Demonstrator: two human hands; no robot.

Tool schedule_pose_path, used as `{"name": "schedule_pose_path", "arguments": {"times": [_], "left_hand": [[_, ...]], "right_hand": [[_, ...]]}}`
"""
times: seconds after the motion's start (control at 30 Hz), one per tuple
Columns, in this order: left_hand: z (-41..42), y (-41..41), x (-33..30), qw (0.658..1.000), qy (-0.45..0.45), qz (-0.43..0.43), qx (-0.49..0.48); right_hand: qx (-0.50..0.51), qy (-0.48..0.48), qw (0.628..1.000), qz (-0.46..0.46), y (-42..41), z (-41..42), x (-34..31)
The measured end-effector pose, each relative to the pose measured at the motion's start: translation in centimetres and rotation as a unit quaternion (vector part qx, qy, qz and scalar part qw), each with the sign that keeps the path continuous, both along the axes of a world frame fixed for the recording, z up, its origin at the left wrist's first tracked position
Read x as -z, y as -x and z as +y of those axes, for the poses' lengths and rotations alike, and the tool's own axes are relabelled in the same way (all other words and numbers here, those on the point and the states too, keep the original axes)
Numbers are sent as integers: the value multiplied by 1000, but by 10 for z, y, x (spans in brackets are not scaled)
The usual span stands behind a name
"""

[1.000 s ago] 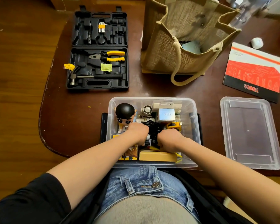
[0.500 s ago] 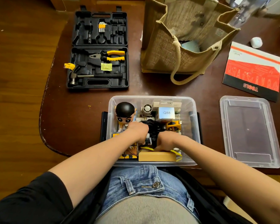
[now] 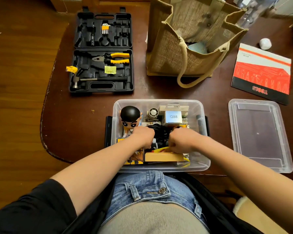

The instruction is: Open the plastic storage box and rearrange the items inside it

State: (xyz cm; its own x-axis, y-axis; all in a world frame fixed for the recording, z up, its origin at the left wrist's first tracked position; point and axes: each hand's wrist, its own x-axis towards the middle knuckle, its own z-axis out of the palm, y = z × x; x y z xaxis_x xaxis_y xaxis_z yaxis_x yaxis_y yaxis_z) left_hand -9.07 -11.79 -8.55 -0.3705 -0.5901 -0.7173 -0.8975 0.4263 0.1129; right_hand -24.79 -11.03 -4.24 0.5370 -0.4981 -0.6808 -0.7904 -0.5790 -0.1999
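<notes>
— Logging contents: plastic storage box at the table's near edge, open; its lid lies flat to the right. Inside: figurine, Q88 carton, black cable bundle, tan box.

— Changes?

— Right hand, half a second ago low against the tan box, now sits higher and rightward, fingers curled; what it grips, I cannot tell. Left hand unchanged, curled on the cable bundle.

— Meaning?

— Rearranging under way, probably the bundle being reseated.

The right hand has shifted slightly away from the black cable bundle, toward the right.
</notes>
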Motion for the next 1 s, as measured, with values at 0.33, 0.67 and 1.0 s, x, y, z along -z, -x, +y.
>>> {"name": "schedule_pose_path", "arguments": {"times": [0.33, 0.67, 1.0], "left_hand": [[1, 3, 0, 1000, 6, -10, 16], [2, 6, -4, 1000, 4, -13, 15], [1, 6, -4, 999, -2, -32, 17]], "right_hand": [[107, 70, 984, 120, 11, 4, -5], [101, 44, 987, 117, -24, 19, 47], [124, 65, 982, 127, -16, 19, 51]]}}
